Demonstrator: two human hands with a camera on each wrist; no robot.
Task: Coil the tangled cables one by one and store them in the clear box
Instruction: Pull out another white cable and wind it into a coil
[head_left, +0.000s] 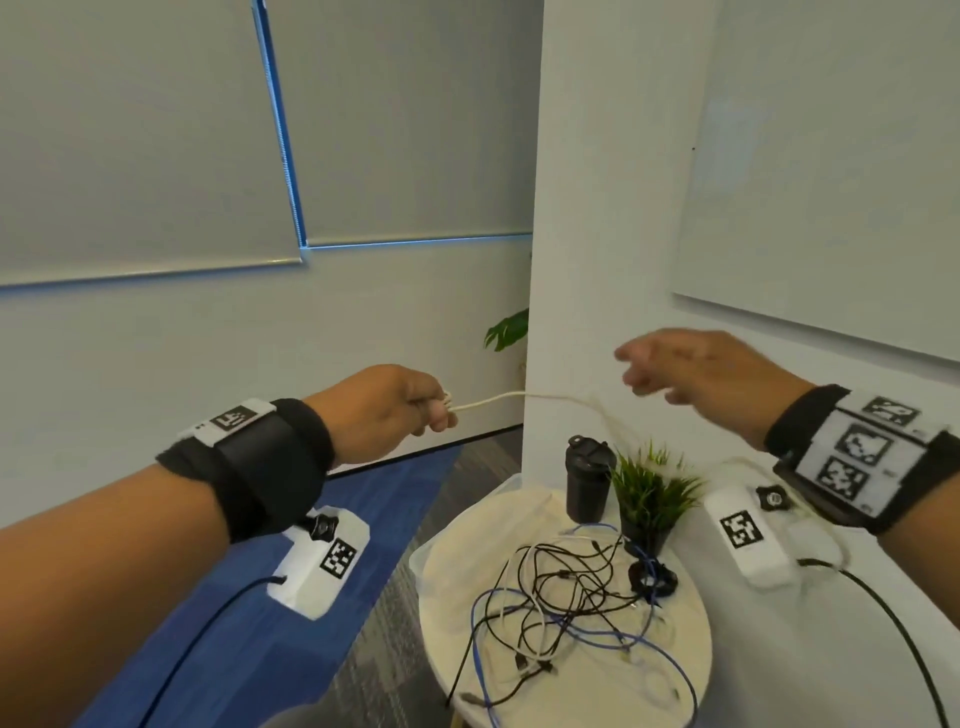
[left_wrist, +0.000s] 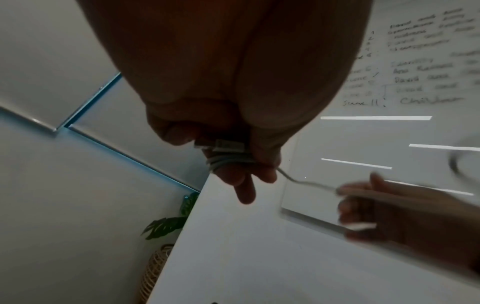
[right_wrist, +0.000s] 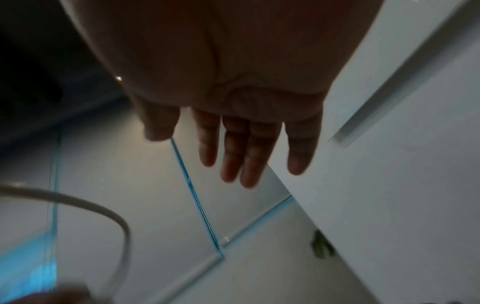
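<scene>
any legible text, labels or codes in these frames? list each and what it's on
"Scene 11", roughly, handwritten on the whiteboard: left wrist view only.
Other whiteboard lines and their numbered margin: too blurred to read.
Square black-and-white marker codes, no words, on the left wristband, the right wristband and the white wrist camera housings.
Black tumbler and white cable: no readable label.

Left wrist: black strap (head_left: 270, 467), white tag plate with black marker (head_left: 234, 418) | left camera unit (head_left: 322, 561): white, black knob, black cable | Right wrist: black strap (head_left: 795, 421), white panel of three black markers (head_left: 862, 452) | right camera unit (head_left: 748, 535): white, black cable
</scene>
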